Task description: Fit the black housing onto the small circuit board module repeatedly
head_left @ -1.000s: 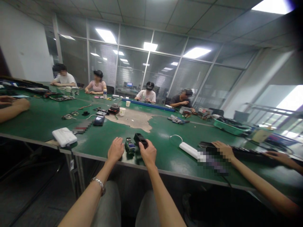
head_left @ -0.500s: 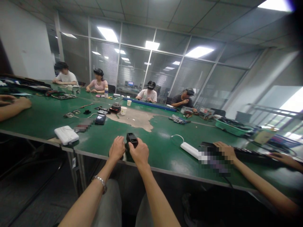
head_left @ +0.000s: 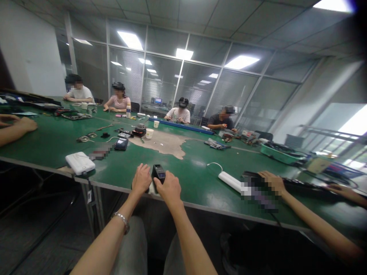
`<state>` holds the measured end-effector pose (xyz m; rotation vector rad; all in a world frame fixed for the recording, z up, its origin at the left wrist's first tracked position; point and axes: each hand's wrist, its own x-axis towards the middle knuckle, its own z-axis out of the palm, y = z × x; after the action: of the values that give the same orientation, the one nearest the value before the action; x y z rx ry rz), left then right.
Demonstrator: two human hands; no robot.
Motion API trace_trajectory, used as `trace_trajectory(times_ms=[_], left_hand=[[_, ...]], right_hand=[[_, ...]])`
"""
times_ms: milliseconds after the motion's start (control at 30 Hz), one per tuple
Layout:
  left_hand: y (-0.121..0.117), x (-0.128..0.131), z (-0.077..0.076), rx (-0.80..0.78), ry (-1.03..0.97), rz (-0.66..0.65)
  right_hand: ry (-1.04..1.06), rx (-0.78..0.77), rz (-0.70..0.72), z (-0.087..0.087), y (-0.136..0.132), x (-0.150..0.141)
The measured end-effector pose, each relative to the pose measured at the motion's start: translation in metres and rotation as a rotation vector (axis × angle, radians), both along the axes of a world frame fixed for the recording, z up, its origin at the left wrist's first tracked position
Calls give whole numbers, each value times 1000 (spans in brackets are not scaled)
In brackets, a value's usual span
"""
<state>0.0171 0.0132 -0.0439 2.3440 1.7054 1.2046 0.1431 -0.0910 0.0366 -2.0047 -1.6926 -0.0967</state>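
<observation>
Near the table's front edge, my right hand (head_left: 169,188) is closed around a small black plastic housing (head_left: 158,170) with openings in its top. A small bluish patch, like a display, shows in the housing's nearer opening. The green circuit board that lay between my hands is hidden now; the housing stands over that spot. My left hand (head_left: 141,178), a metal band on its wrist, sits just left of the housing with curled fingers. Whatever its fingertips hold, if anything, is out of sight.
On the green table (head_left: 195,179) lie a white power bank (head_left: 80,163), a dark box-shaped device (head_left: 121,143) and a white power strip (head_left: 230,181). A co-worker's hand (head_left: 271,182) is at the right. A paper cup (head_left: 149,133) and green basket (head_left: 282,154) stand farther back.
My right hand has moved left, bringing the black housing over the circuit board, which has gone from sight. The housing then tilted slightly. My left hand has hardly moved.
</observation>
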Motion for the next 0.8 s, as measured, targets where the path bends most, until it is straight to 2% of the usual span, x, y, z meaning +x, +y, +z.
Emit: trace_trajectory(times_ms=[400, 600, 800], left_hand=[[0, 0, 2, -7, 0, -20], [1, -1, -1, 10, -6, -12], [2, -1, -2, 54, -5, -37]], right_hand=[[55, 14, -16, -9, 5, -2], [151, 124, 1, 11, 13, 5], [177, 238, 28, 29, 20, 26]])
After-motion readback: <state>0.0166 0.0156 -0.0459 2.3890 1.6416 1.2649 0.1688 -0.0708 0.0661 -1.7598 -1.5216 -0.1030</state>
